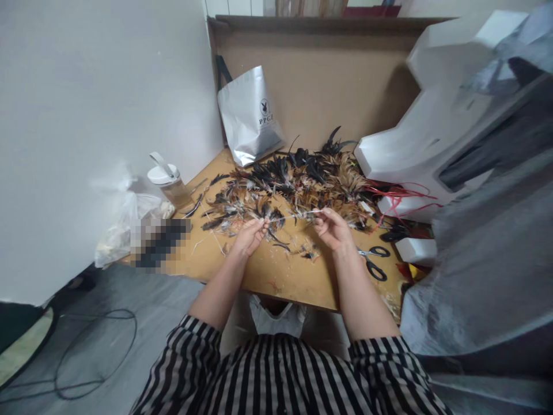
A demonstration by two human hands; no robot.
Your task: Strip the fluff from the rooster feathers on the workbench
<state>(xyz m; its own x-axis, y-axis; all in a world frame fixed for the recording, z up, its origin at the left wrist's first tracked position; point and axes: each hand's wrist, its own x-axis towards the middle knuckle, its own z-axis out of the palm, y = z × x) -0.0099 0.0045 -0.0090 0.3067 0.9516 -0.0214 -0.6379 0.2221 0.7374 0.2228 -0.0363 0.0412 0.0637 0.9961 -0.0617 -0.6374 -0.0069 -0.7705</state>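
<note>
A thin pale string (302,215) runs nearly straight between my two hands, above the tabletop. My left hand (252,235) pinches its left end between thumb and fingertips. Dark feathers (275,221) show right beside those fingertips; whether they are tied to the string or lie behind it, I cannot tell. With thumb and forefinger closed, my right hand (332,229) grips the other end, its remaining fingers curled. Just beyond both hands spreads a heap of brown and black feathers (298,178). Black-handled scissors (375,262) lie right of my right forearm.
The feathers lie on a yellowish table (280,274) backed by a cardboard panel (328,80). A silver bag (248,115) leans at the back. Left are a lidded cup (170,184) and a plastic bag (129,213). White foam (397,144) and red cords (401,199) are on the right.
</note>
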